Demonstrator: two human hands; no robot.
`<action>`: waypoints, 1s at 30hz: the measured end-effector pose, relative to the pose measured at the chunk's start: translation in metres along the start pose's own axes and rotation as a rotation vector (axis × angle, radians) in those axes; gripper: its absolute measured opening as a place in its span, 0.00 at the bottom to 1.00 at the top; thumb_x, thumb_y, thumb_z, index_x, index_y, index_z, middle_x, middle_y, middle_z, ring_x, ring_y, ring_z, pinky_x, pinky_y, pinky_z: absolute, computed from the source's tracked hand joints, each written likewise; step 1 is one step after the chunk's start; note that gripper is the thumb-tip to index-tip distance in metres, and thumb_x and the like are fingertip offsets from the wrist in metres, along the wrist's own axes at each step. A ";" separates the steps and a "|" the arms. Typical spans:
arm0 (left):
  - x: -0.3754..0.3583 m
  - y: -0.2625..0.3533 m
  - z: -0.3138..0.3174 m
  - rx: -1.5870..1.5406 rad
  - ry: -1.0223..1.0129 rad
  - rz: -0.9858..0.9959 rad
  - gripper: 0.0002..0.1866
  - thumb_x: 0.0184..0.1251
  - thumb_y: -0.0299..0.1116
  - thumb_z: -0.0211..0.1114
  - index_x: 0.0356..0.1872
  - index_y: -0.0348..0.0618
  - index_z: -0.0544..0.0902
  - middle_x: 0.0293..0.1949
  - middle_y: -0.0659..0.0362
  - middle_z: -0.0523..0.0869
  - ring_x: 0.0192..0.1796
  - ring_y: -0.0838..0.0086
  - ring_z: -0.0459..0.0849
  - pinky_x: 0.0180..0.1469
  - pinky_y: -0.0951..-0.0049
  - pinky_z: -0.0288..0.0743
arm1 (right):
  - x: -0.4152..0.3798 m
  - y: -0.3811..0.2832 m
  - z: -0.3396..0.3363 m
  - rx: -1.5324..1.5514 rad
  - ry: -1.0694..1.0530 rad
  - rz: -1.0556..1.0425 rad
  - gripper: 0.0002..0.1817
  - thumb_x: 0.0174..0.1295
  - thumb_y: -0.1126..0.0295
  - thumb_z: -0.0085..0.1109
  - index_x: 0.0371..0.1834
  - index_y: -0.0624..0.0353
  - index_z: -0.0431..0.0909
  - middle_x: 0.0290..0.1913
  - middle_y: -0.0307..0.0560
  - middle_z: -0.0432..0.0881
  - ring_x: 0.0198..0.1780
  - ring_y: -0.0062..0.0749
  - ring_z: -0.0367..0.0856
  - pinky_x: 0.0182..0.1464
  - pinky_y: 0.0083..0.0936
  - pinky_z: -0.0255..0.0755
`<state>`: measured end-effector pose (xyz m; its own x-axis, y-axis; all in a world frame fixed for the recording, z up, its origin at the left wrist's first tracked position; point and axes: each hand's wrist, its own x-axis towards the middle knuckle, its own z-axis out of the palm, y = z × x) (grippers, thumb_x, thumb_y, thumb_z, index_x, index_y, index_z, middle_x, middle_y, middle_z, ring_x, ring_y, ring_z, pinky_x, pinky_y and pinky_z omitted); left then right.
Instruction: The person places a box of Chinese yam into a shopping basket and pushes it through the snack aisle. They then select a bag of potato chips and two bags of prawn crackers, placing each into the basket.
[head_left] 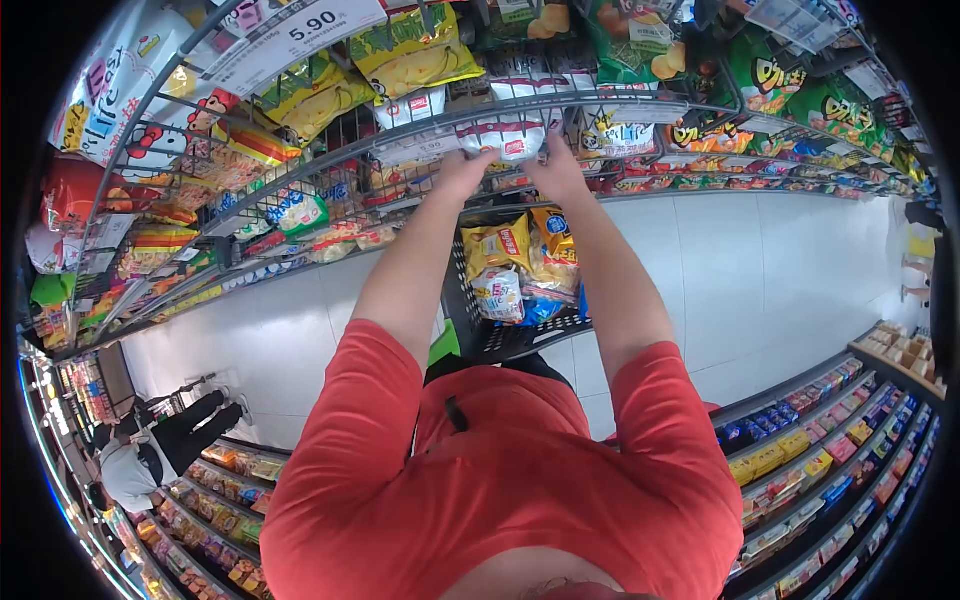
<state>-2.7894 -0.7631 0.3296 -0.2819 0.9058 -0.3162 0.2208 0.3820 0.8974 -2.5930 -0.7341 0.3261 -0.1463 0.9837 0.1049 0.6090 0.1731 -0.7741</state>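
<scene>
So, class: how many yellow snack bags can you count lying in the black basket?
2: one yellow bag at the basket's left, another right beside it; more may be hidden underneath.

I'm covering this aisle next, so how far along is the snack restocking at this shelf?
Done: bags already hang along the wire shelf. In hand: the left hand and right hand are both up at a white snack bag on the shelf front. Left: the black crate below holds several more snack packets, so the job looks only partly through.
</scene>
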 end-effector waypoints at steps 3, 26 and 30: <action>-0.013 0.008 0.002 -0.076 -0.125 -0.072 0.29 0.61 0.41 0.74 0.59 0.39 0.74 0.51 0.56 0.85 0.52 0.72 0.81 0.57 0.70 0.72 | -0.007 -0.025 -0.004 0.311 -0.294 0.262 0.40 0.54 0.65 0.70 0.69 0.69 0.64 0.58 0.60 0.79 0.59 0.44 0.80 0.58 0.34 0.74; -0.225 -0.100 0.013 -0.104 0.075 0.293 0.23 0.63 0.29 0.71 0.57 0.38 0.75 0.51 0.52 0.85 0.52 0.66 0.85 0.55 0.67 0.77 | -0.210 -0.016 0.012 0.842 -0.054 0.073 0.36 0.60 0.80 0.62 0.73 0.63 0.60 0.60 0.45 0.77 0.64 0.27 0.72 0.65 0.27 0.66; -0.241 -0.150 0.012 0.178 -0.077 0.030 0.25 0.68 0.33 0.68 0.63 0.38 0.72 0.56 0.52 0.83 0.57 0.73 0.83 0.59 0.70 0.75 | -0.251 0.018 0.034 1.013 -0.286 0.312 0.32 0.61 0.80 0.59 0.70 0.59 0.63 0.59 0.43 0.77 0.61 0.29 0.76 0.64 0.29 0.69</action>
<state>-2.7430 -1.0367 0.2674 -0.2014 0.9262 -0.3187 0.3921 0.3744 0.8403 -2.5723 -0.9795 0.2647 -0.3518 0.9068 -0.2324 -0.2533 -0.3312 -0.9089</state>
